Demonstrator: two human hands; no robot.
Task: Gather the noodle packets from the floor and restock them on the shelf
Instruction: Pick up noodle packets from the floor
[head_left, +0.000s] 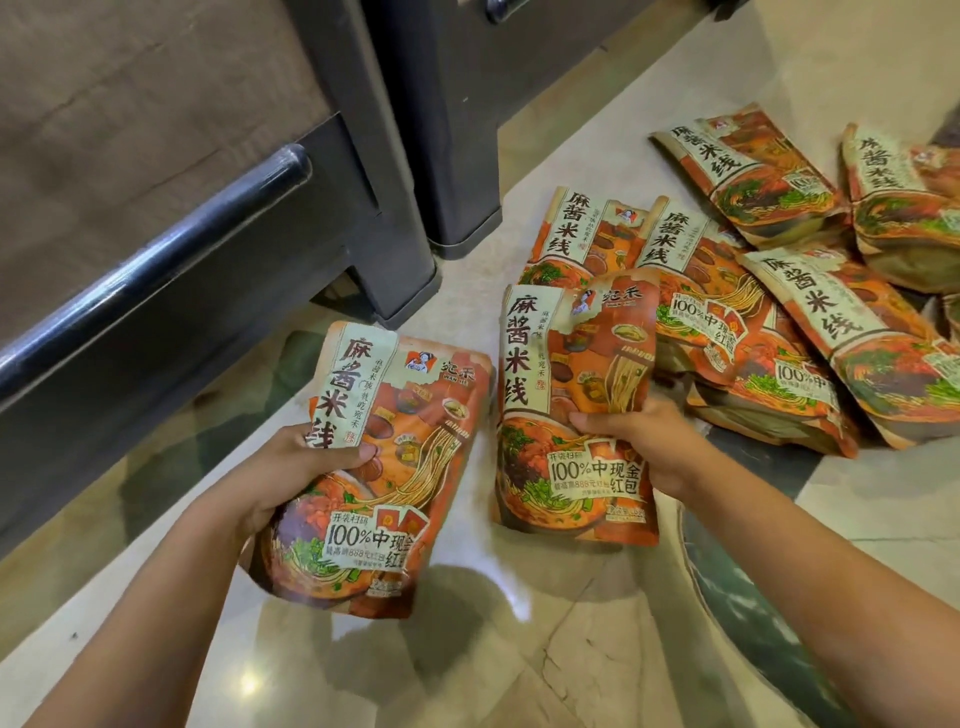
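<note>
My left hand (291, 467) grips an orange noodle packet (384, 499) by its left edge, thumb across the front, held above the floor. My right hand (639, 436) grips a second, matching packet (561, 374) by its right edge, face up and upright in view. Behind and to the right of it, a pile of several more packets (769, 322) lies overlapping on the floor. The dark shelf unit (171, 291) fills the upper left, with a black rail along its bottom edge.
A dark shelf upright and its foot (447, 197) stand just left of the pile. The glossy beige tiled floor (519, 649) with dark green inlay spreads below my arms. Brown board backs the shelf at top left (130, 93).
</note>
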